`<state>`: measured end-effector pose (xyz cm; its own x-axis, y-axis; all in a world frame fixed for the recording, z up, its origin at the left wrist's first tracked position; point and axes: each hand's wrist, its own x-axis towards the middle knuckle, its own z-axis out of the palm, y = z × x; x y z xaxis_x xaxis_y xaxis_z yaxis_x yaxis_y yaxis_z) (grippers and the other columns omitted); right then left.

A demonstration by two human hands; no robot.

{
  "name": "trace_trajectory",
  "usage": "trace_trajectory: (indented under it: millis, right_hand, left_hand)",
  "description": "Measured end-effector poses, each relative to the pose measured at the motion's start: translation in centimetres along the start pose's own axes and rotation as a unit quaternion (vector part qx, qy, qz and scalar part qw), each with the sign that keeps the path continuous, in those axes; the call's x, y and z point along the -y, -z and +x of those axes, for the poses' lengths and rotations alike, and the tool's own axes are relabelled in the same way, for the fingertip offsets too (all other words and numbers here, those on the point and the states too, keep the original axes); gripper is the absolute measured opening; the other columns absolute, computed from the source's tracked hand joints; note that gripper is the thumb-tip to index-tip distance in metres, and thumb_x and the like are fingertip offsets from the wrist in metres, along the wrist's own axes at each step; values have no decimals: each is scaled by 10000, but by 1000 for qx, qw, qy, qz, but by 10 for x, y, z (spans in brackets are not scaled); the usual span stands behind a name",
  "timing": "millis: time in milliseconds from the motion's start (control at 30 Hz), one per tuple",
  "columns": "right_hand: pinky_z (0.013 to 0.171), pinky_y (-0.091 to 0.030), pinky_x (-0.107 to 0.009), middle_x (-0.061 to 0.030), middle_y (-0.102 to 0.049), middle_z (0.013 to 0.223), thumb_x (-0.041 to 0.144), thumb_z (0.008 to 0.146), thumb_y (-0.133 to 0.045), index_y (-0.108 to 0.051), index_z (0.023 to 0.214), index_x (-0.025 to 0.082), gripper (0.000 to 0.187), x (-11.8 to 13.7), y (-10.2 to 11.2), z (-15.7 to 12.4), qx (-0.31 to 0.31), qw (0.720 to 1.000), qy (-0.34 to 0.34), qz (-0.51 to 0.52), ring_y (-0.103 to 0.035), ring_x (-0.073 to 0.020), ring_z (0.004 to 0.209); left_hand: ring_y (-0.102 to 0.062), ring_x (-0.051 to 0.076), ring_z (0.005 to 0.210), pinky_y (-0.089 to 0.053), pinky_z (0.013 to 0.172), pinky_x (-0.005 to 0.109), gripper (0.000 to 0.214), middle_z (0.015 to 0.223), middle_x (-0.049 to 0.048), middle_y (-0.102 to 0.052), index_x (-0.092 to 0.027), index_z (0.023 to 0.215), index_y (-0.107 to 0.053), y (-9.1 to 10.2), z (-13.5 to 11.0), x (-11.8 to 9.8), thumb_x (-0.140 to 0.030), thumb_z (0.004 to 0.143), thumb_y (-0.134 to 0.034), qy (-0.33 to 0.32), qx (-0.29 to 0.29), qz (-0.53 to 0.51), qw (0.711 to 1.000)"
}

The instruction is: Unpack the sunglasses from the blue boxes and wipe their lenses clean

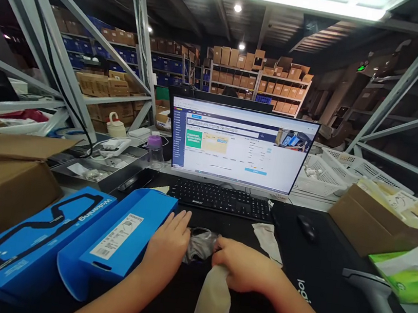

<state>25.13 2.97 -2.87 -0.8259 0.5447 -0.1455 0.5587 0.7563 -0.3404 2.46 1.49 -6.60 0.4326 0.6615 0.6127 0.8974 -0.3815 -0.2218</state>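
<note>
My left hand (171, 239) lies with fingers stretched out along the right edge of an open blue box (137, 250) with a white label. Close to its thumb side sits a small crumpled grey bundle (201, 244), which looks like something in a clear plastic bag. My right hand (242, 266) is closed, its fingertips at the right side of this bundle. From under its curled fingers hangs a white cloth or wipe (214, 300), held in the palm. A second white wipe (268, 241) rests flat on the black mat behind my right hand.
Another blue box (42, 236) and a brown carton (5, 195) stand at left. Ahead are a keyboard (222, 200) and monitor (240, 153). To the right are a mouse (306, 228), a scanner (375, 299), a tissue pack (407, 277) and a carton (371, 221).
</note>
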Motion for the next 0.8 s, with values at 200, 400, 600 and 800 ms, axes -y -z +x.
trace_trajectory:
  millis: [200,400,600,800]
  right_hand:
    - [667,-429,-258,-69,-605,1060,75,692,-617,-713,938,178,283,0,-3,0,-14,1000,5,-28,-607,-188,839]
    - [671,-443,-244,-54,-608,1048,112,720,-627,-715,945,187,253,-3,-4,-1,-22,1000,16,-6,-610,-166,806]
    - [657,-435,-255,-54,-610,960,97,706,-628,-713,907,180,233,-1,-4,3,-15,999,10,-27,-599,-173,765]
    - [722,-471,-269,-66,-623,994,94,726,-639,-722,952,173,254,-3,-4,2,-25,1000,2,0,-624,-196,821]
  left_hand:
    - [-612,418,1198,-480,1019,628,202,1200,255,-686,-96,722,-747,-5,14,-9,-74,836,-581,33,19,1,999]
    - [-604,299,1236,-435,1096,575,135,1321,149,-647,-196,896,-770,0,10,-7,-212,883,-637,1,43,-72,996]
    - [-504,378,1342,-396,1098,605,243,1485,204,-486,-205,977,-781,-6,15,-8,-375,804,-766,9,166,-92,982]
    - [-549,430,1277,-441,1049,616,307,1439,264,-507,-120,786,-779,-8,23,-11,-423,816,-741,17,173,-89,981]
